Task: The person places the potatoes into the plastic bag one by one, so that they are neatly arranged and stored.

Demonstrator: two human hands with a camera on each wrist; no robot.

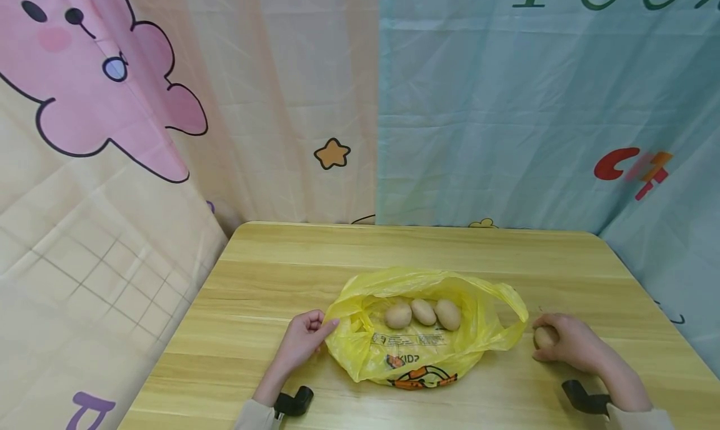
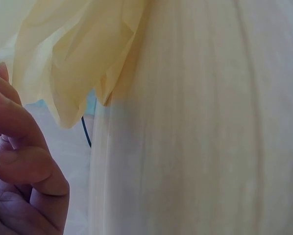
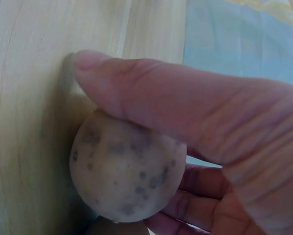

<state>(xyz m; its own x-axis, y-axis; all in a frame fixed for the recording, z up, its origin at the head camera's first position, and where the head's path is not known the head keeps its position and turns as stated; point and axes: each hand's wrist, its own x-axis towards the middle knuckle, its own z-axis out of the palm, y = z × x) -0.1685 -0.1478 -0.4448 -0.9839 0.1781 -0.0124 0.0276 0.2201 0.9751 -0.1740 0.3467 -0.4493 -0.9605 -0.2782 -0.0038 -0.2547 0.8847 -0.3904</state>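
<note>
A yellow plastic bag (image 1: 360, 286) lies on the table with its mouth spread wide. Inside it, three potatoes (image 1: 398, 315) sit side by side in a row. My left hand (image 1: 300, 339) pinches the bag's left edge between thumb and fingers. In the left wrist view, its curled fingers (image 2: 26, 164) are beside the bag's hanging folds (image 2: 78, 63). To the right of the bag, my right hand (image 1: 576, 342) grips another potato (image 3: 129, 166), round and pale with dark spots. The thumb (image 3: 146, 85) lies across its top, fingers around the far side, close over the wood.
The light wooden table (image 1: 281, 249) has rounded back corners. Printed curtains (image 1: 270, 105) hang behind it and along both sides. The bag's right handle (image 1: 514, 302) loops out toward the right hand. A black wrist mount (image 1: 295, 402) sits on each wrist.
</note>
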